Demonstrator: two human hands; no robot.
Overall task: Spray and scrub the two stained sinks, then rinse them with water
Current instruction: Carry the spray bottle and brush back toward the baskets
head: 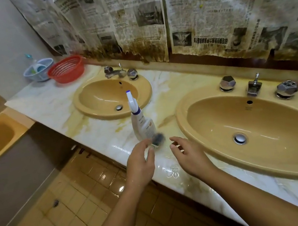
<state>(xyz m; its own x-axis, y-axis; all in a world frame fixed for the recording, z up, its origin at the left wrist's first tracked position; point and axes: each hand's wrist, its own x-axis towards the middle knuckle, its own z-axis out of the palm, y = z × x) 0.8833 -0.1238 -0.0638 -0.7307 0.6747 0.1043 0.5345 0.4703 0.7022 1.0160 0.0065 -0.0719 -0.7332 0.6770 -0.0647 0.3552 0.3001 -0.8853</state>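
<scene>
Bottle [143, 125] stands on the table [106, 133] between two sinks [182, 125]; left grip [141, 163] reaches a blurred scrubber [158, 139], hold unclear; right grip [187, 153] hangs wide.

The stained marble counter [48, 104] before me holds a spray bottle [143, 125] upright mid-frame, a blurred dark thing [157, 138] just beside it, and a red basket [66, 69] and blue basket [38, 71] upper left.

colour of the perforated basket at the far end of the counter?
The basket is red; clearest in the head view.
</scene>
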